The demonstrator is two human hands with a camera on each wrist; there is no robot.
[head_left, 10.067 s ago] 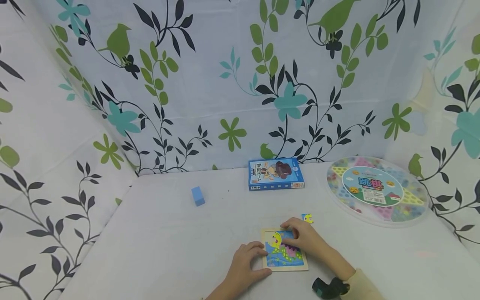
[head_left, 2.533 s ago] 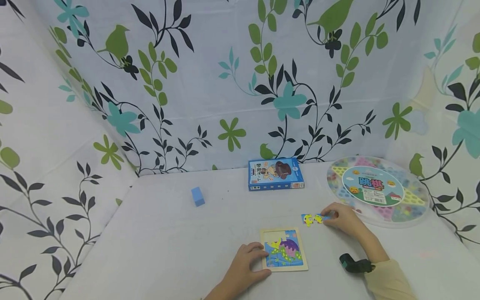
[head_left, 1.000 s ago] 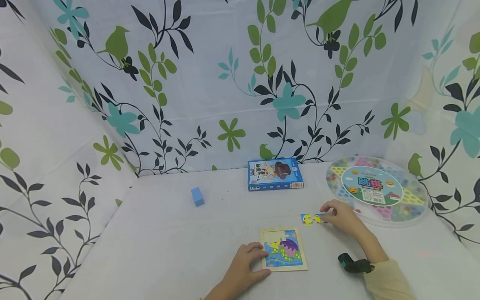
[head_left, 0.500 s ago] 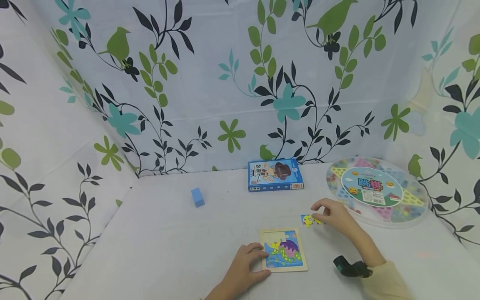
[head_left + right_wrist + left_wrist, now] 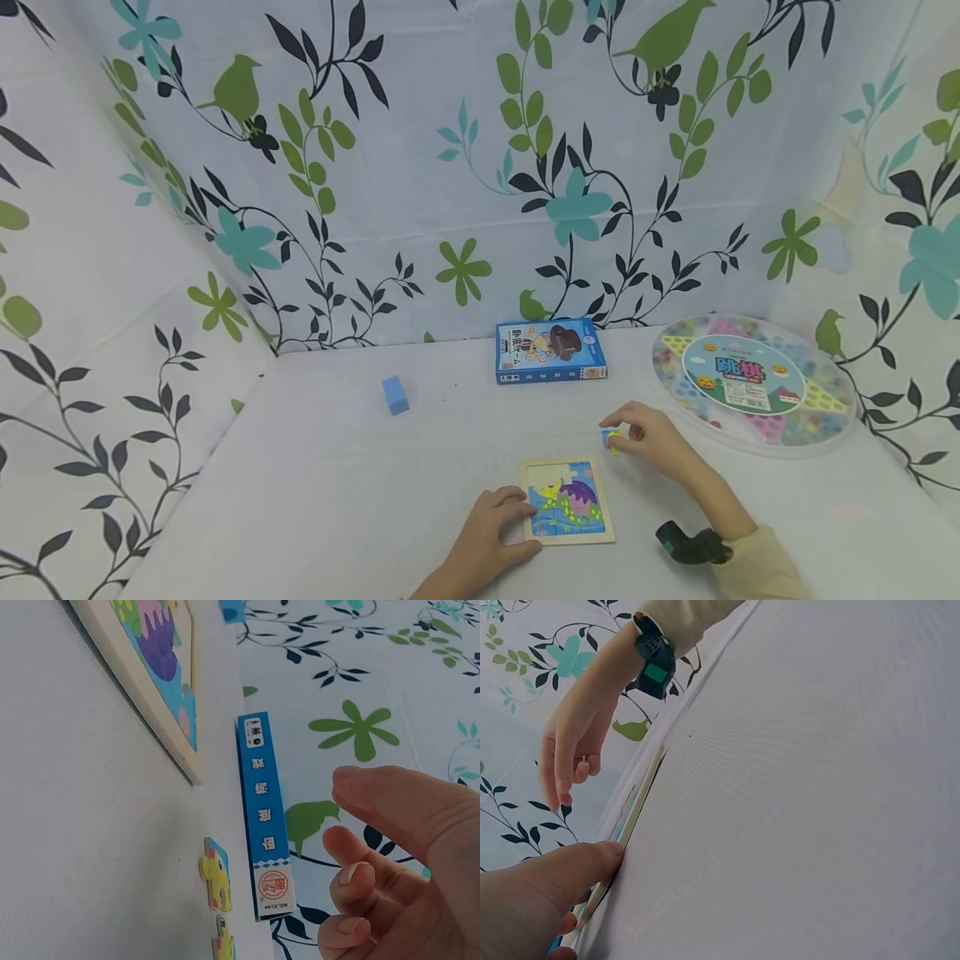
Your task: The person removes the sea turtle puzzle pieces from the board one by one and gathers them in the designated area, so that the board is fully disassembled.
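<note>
My left hand (image 5: 491, 529) holds a wooden jigsaw tray (image 5: 581, 540) by its lower left side; the thumb (image 5: 592, 862) presses its near edge in the left wrist view. A purple, pink and yellow-green creature fills most of the picture, with bare wood at the upper left. Above the table, behind the tray, my right hand (image 5: 656, 437) hovers over loose pieces. Its thumb and fingers stand apart with nothing between them in the right wrist view. A yellow and blue puzzle piece (image 5: 217, 877) lies there, with a second yellow piece (image 5: 223, 946) close by, hidden under the hand in the head view.
A blue game box (image 5: 551, 352) lies at the back of the white table. A round Chinese checkers set (image 5: 825, 417) is at the back right, just beyond my right hand. A small blue block (image 5: 395, 395) sits at the back left. Patterned cloth hangs behind.
Ten seconds ago my right hand worked at the tray's upper left, where a yellow piece showed; that piece now lies outside. Lately the hand moved left over the loose pieces. My left hand stayed put.
</note>
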